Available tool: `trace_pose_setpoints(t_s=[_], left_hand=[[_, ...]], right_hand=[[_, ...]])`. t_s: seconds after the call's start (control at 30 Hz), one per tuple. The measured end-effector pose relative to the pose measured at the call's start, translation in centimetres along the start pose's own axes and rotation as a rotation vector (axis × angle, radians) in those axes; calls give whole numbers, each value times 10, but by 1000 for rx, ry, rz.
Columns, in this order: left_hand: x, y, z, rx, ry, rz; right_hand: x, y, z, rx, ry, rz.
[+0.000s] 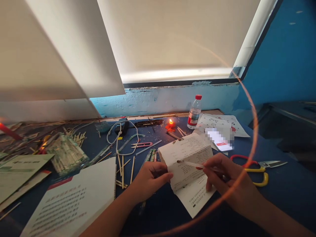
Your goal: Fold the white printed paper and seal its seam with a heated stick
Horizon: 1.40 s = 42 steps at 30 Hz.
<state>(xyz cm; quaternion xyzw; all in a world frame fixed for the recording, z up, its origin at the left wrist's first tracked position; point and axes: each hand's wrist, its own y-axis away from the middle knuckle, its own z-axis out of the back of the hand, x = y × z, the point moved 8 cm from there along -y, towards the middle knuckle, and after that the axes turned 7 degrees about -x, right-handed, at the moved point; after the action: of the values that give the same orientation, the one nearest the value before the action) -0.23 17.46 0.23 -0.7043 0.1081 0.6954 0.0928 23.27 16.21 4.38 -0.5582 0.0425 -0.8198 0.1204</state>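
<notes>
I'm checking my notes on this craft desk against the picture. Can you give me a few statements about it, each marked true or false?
1. The left hand pinches the edge of a folded printed sheet. True.
2. The right hand holds a pair of scissors. False: it holds a thin stick laid across the sheet; the scissors lie on the table to its right.
3. A small candle burns near the back of the table. True.
4. The water bottle lies on its side. False: it stands upright, red cap on.
5. An open book lies left of the hands. True.
</notes>
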Motion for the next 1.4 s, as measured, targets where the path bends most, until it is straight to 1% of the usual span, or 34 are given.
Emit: trace_pose_setpoints(t_s=[0.13, 0.33, 0.43, 0.7, 0.93, 1.2, 1.4], left_hand=[[-3, 0, 0, -17, -5, -5], [-4, 1, 2, -35, -16, -18], [-4, 1, 2, -34, -19, -22], [-4, 1, 1, -17, -8, -28], [-6, 2, 2, -32, -20, -20], [-9, 3, 0, -25, -3, -9], [-7, 3, 1, -27, 0, -13]], right_hand=[[-3, 7, -4, -5, 98, 79], [13, 12, -11, 0, 218, 265], [19, 13, -14, 22, 267, 317], [27, 14, -20, 50, 291, 397], [29, 14, -21, 46, 302, 443], [30, 13, -13, -4, 349, 449], [25, 13, -9, -6, 392, 452]])
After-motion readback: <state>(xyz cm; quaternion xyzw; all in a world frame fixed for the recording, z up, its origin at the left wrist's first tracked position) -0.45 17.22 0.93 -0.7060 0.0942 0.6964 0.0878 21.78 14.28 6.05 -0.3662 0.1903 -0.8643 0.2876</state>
